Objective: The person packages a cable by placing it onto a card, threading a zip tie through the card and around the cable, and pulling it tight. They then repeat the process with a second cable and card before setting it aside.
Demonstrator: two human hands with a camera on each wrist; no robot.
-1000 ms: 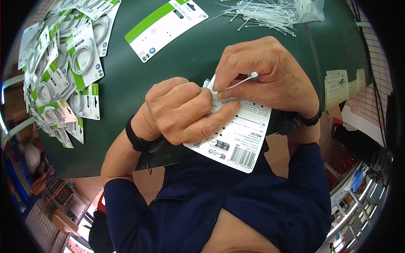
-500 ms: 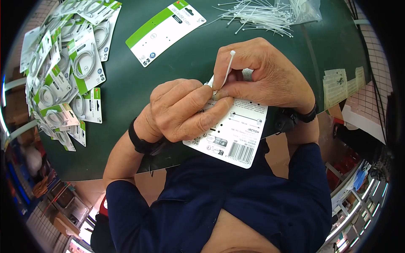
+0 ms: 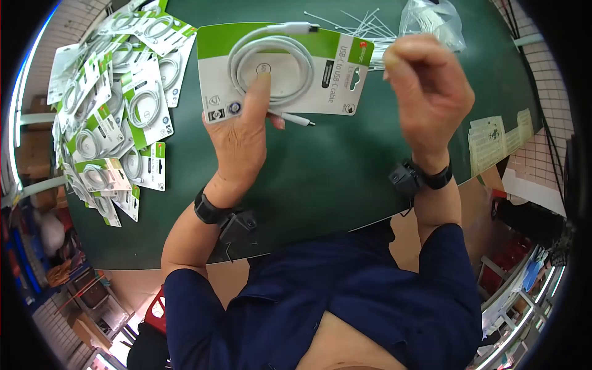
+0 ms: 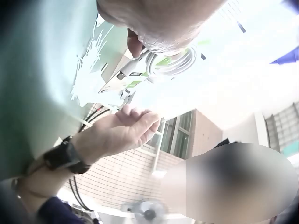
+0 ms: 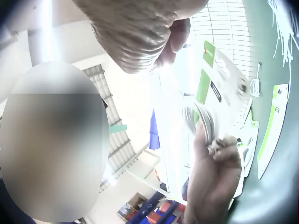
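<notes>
"Wearing a navy shirt (image 3: pixel 308 265) and a black strap on each wrist, the person faced a green worktop (image 3: pixel 320 166). Where were the hands?"

"Apart. The left hand (image 3: pixel 239 139) gripped the card (image 3: pixel 211 69) by its near side, with the thumb laid over the near part of the coil (image 3: pixel 236 65) and its tip inside the ring."

"And the right hand (image 3: pixel 435 98)?"

"It hung just beyond the card's right end, without touching it, thumb and forefinger brought together and the other fingers curled. I could make out nothing in it."

"How did the card sit?"

"Raised above the worktop, printed face up to the head camera, green band on the far side, USB-C wording at the right end. The coil was white. One plug (image 3: pixel 295 28) lay across the green band; the other (image 3: pixel 297 119) stuck out past the near edge."

"What lay beyond it?"

"The right wrist view showed a loose cable (image 5: pixel 255 87) on the worktop, and near it a flat card (image 5: pixel 273 130). To the person's left, carded cables overlapped in a pile (image 3: pixel 148 111). Paper strips (image 3: pixel 487 143) were stuck by the right edge."

"Farther off?"

"White ties (image 3: pixel 364 28) lay scattered beside a clear bag (image 3: pixel 431 24) with more inside. Past the worktop, the left wrist view caught a window (image 4: pixel 180 135) and a fan (image 4: pixel 148 213)."
</notes>
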